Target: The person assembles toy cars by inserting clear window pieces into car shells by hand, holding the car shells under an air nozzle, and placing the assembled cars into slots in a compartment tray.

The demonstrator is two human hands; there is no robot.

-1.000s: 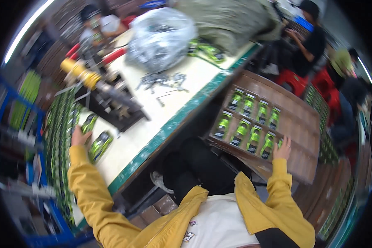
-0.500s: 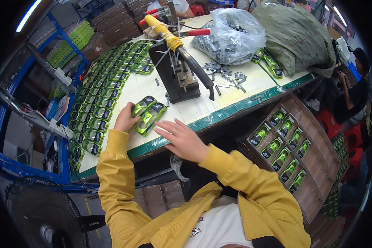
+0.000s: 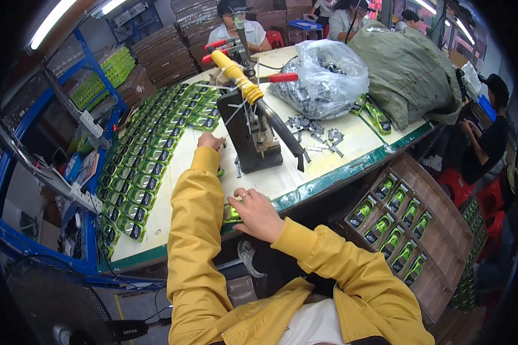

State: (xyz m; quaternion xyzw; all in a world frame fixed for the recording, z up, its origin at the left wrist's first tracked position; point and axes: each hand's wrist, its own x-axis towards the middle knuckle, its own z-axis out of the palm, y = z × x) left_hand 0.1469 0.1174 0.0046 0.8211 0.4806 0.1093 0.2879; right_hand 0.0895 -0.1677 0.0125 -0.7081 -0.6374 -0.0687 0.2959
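My left hand [image 3: 211,141] reaches forward over the table, its fingers closed at a small dark metal piece [image 3: 223,145] beside the press. Close to the table's front edge, my right hand [image 3: 258,215] grips a green-and-black moulded piece [image 3: 231,214], mostly covered by the fingers. A bit of green shows by my left sleeve, largely hidden behind it. The hand press [image 3: 248,135], with a black upright plate and a yellow-wrapped lever, stands just right of my left hand. To its right lie several loose grey metal parts [image 3: 313,129].
Rows of green-and-black pieces [image 3: 147,164] cover the table's left side. A clear bag [image 3: 328,75] of metal parts and a grey-green sack [image 3: 403,75] stand at the back right. A divided brown box [image 3: 443,241] holds similar pieces. A fan [image 3: 57,305] is at lower left; people sit beyond.
My left hand has let go of the green-and-black pieces and moved forward to the small metal piece. My right hand has closed on one green-and-black piece. The view has tilted upward.
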